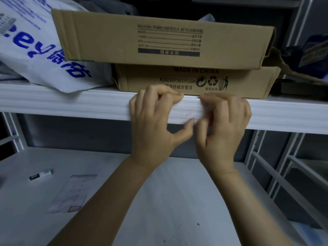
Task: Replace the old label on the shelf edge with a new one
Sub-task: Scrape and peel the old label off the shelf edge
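Head view shows the left hand (152,119) curled, gripping the white shelf edge (71,107), thumb pressed beside the faint label (184,113) stuck on its front, while the blurred right hand (226,126), fingers curled, seems to pinch that label's right end.

L hand (152,121) fingers (164,97) curled, R hand (225,125) blurred

left hand (150,125): bare | right hand (225,128): bare | forearms (110,197): bare to the frame edge
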